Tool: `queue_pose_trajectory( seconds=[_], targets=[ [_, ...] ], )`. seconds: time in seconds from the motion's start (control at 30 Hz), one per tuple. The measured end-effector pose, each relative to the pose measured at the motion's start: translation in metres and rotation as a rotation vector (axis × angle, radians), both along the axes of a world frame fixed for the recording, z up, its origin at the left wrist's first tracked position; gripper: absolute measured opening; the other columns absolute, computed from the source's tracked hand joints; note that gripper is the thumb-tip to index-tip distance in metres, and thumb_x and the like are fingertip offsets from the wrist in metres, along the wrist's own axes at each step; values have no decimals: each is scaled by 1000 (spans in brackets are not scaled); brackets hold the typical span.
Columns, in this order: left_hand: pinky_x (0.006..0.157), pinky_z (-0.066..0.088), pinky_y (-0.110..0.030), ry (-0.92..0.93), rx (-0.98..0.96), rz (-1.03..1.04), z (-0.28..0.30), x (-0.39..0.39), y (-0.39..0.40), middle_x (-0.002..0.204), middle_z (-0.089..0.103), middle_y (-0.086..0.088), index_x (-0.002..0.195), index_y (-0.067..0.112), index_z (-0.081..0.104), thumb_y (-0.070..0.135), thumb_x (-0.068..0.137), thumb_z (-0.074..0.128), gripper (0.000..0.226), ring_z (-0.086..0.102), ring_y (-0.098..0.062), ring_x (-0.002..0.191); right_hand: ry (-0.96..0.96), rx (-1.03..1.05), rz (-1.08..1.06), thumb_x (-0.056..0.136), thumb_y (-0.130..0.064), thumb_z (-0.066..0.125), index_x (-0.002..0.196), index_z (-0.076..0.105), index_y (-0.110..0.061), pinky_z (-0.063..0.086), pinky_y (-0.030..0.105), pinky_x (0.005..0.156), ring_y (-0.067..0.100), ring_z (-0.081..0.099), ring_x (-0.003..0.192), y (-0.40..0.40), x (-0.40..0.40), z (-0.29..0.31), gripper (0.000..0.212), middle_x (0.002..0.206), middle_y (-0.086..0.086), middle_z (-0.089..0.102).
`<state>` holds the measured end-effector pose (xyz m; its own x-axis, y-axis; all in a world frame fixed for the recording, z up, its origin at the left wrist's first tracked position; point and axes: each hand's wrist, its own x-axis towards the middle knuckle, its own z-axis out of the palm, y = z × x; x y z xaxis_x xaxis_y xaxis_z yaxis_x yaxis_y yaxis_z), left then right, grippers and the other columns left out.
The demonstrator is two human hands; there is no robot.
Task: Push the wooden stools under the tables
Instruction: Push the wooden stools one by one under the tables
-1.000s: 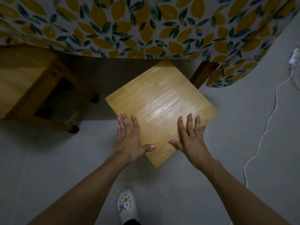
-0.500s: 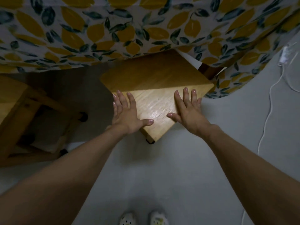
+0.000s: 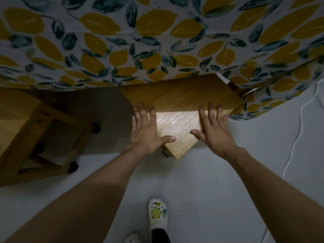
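A square wooden stool (image 3: 177, 125) stands corner-on toward me, its far half in shadow beneath the table covered by a lemon-print cloth (image 3: 157, 41). My left hand (image 3: 147, 132) lies flat on the stool's near left edge, fingers spread. My right hand (image 3: 212, 130) rests flat on the near right edge, fingers spread too. Neither hand grips anything. One dark foot of the stool shows under its near corner. A second wooden stool (image 3: 35, 137) stands at the left, partly under the cloth's edge.
The cloth hangs low at the right over a dark table leg (image 3: 233, 85). A white cable (image 3: 298, 135) trails across the grey floor on the right. My white patterned shoe (image 3: 157, 214) is on the floor below my arms.
The stool has slid away from me, further under the tablecloth, with both hands flat on its top. More of the seat is now in shadow. The view has moved closer to the table.
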<state>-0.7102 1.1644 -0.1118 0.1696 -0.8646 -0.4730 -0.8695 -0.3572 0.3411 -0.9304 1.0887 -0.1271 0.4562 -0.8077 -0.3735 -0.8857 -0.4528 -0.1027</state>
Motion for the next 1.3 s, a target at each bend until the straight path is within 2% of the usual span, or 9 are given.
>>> queue_pose_trajectory(
  seconds=[0.17,0.33,0.47,0.6,0.7,0.83,1.0,1.1,1.3],
  targets=[
    [115,-13,-46,65,-26,-65,-5,17,9,152,-35,-11,150,21,-16,80,67,53,122,-33,-27,139,-6,-65,-33,89,-66,7,154,2,-18,6,57,116,40,-5,147,8,-3,-1,81,162,17,-4],
    [117,-9,-55,58,-75,-269,-9,86,51,155,-29,-3,149,30,-16,73,82,41,98,-27,-18,142,-196,-94,-287,91,-62,18,154,10,-20,-4,49,119,31,-11,148,46,50,13,77,162,12,-6],
    [113,-21,-46,11,-100,-48,-8,171,103,156,-28,0,150,29,-10,79,78,33,98,-32,-16,140,-340,-163,-262,91,-59,31,153,13,-15,-2,45,120,26,-8,149,94,144,18,79,162,12,-1],
    [116,-17,-43,-18,-193,97,2,284,161,158,-20,5,152,30,0,77,81,33,91,-28,-12,142,-415,-137,-254,90,-56,41,153,12,-15,1,45,121,22,-6,149,158,258,6,81,163,8,2],
    [118,-13,-44,-49,-230,101,9,372,208,159,-14,4,152,29,7,71,85,35,84,-23,-13,144,-454,-33,-228,86,-57,45,153,16,-16,2,45,121,21,-5,149,216,344,-9,84,163,7,5],
    [118,-11,-47,-147,-155,54,5,481,259,155,-21,6,151,30,-1,74,82,31,88,-24,-14,143,-539,3,-106,82,-65,49,150,26,-14,6,48,120,26,5,149,278,455,-14,87,161,9,15],
    [116,-9,-56,-270,38,-59,-6,575,292,155,-30,-4,148,35,-18,88,69,14,100,-32,-25,140,-404,-21,89,74,-75,47,152,22,-14,1,57,118,33,-2,149,331,554,-9,103,162,11,9],
    [114,-12,-57,-254,86,-54,-12,593,291,153,-35,-6,141,43,-28,94,63,16,103,-36,-31,138,-254,-65,131,70,-75,51,153,19,-15,-3,64,114,40,-5,147,338,573,-15,107,162,14,6],
    [114,-13,-57,-273,-25,-24,-26,593,299,155,-32,-2,141,47,-25,94,65,24,102,-36,-29,138,-176,-125,267,69,-64,61,153,17,-15,4,68,112,45,-4,146,335,564,-22,106,162,17,5]
  ],
)
